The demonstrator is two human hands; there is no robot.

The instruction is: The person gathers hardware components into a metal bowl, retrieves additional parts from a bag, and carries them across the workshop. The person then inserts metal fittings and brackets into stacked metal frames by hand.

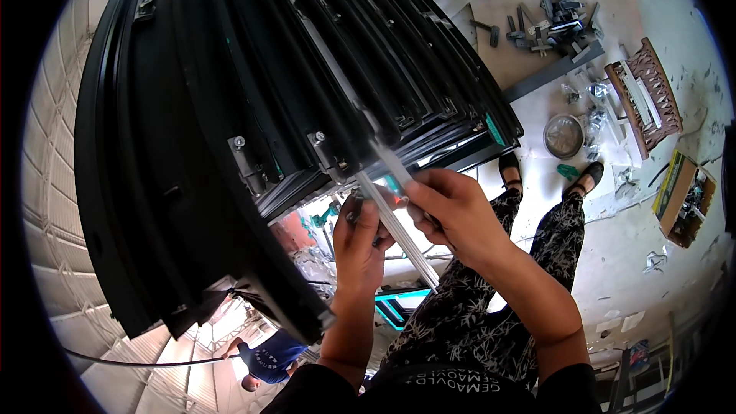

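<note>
Black window-frame-like profiles [207, 100] stand stacked close together in front of me, with metal fittings [244, 161] on their near ends. Between my hands, a pale ribbed strip [402, 238] slants down from the stack. My right hand [460, 211] is closed, its thumb and fingers pinching a flat grey metal piece [391, 162] at the profile ends. My left hand [359, 249] is closed beside the ribbed strip, its fingers curled around a small dark part that I cannot make out.
On the floor at right lie a round bowl [563, 136], a brown lattice-sided rack [652, 100] and an open carton of small parts [685, 199]. Clamp-like metal tools [563, 19] lie heaped farther off. Another person [268, 356] in a dark blue shirt is at lower left.
</note>
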